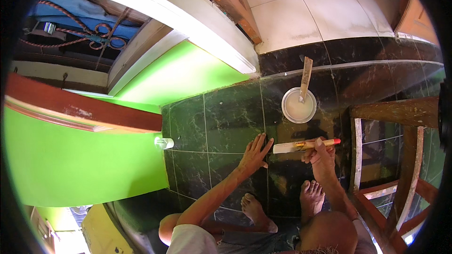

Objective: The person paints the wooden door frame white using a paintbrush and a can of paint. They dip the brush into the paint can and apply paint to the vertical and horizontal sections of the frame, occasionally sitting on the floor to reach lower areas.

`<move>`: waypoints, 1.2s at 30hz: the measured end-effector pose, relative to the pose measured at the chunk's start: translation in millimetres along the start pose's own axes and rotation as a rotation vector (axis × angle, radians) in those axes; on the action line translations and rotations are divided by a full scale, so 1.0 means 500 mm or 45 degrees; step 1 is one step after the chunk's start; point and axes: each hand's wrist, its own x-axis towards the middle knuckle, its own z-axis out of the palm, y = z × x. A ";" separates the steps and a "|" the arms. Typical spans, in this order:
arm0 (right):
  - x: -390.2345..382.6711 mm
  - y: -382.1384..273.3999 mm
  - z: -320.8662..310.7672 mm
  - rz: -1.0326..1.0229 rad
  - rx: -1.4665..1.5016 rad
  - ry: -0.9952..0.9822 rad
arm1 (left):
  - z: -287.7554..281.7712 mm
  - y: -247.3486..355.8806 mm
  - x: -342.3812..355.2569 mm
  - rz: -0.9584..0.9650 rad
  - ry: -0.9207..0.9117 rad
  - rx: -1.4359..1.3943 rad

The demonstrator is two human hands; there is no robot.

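My right hand [322, 160] is closed around the handle of a paintbrush [301, 146]. The brush is held level above the dark floor tiles, its pale flat bristles facing left and its red handle end to the right. To the left of the bristles, my left hand [254, 153] is spread with fingers apart over the tiles and holds nothing; it looks to be resting on the floor. Beyond the brush stands a round tub of whitish paint [295, 111]. A flat wooden stick [306, 73] stands in it, leaning on the rim.
A worn wooden stool [400, 110] stands close on my right. At the left, a small clear cup [164, 143] sits against the bright green wall [94, 160]. White floor tiles [320, 9] lie past a raised dark step [362, 49]. My bare feet [256, 214] are near my hands.
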 end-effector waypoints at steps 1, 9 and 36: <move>-0.002 0.002 0.002 -0.014 -0.003 0.021 | -0.001 0.001 -0.003 0.003 0.005 -0.007; -0.007 0.015 0.011 -0.014 0.088 0.143 | 0.024 0.002 -0.002 -0.036 0.034 0.040; -0.083 -0.006 0.005 0.129 -0.026 0.184 | 0.076 -0.005 0.019 -0.102 0.395 0.060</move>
